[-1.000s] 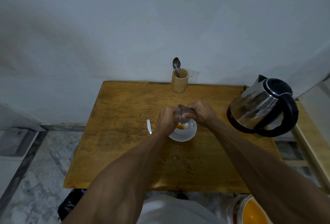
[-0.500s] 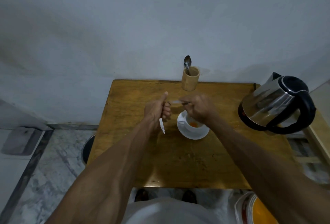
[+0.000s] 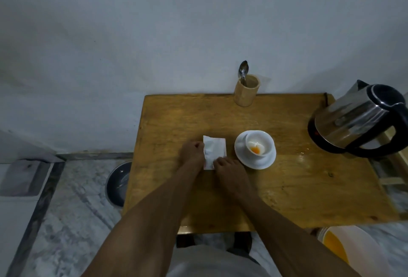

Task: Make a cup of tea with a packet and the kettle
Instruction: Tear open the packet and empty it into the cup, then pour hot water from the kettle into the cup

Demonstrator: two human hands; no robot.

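Note:
A white cup stands on a white saucer near the middle of the wooden table; orange powder lies in the cup's bottom. A flat white packet lies on the table just left of the saucer. My left hand pinches the packet's left edge, and my right hand holds its near corner. The steel kettle with black lid and handle sits at the table's right edge, clear of both hands.
A bamboo holder with a spoon stands at the table's back edge against the wall. A dark round pan lies on the floor left of the table. A white bucket with orange inside sits at lower right.
Both hands have left the cup and moved left and down to the table with the packet, which now lies flat. The cup with orange powder is uncovered.

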